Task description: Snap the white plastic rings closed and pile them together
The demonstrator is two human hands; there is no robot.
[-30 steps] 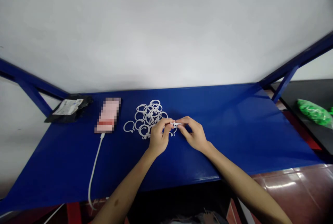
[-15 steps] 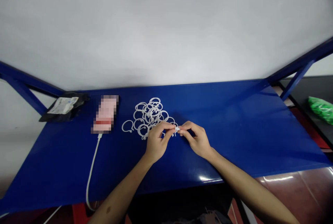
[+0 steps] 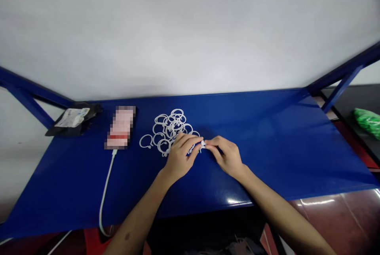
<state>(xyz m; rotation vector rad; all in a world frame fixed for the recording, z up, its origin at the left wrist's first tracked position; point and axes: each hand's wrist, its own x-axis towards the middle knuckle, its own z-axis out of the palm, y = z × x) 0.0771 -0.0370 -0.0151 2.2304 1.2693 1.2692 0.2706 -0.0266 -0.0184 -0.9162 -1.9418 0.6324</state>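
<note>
My left hand (image 3: 181,156) and my right hand (image 3: 227,154) meet fingertip to fingertip, just right of a pile of white plastic rings (image 3: 164,147). Between them is a small white plastic piece (image 3: 203,143), pinched by thumb and forefinger on each side. It looks like the clasp end of one of the rings, but my fingers cover most of it. The piled rings overlap loosely, and several have a small tab or hook at the end. My left hand hides the pile's near right part.
A phone (image 3: 120,126) with a blurred screen lies left of the rings, its white cable (image 3: 104,195) running over the front edge. A black package (image 3: 73,120) with a label sits at the back left. Blue frame bars flank the blue table (image 3: 267,140); a green bag (image 3: 368,121) is far right.
My left fingers have lifted and spread slightly at the white piece, whose end shows more. My right hand keeps its pinch almost in place. The view has shifted a little.
</note>
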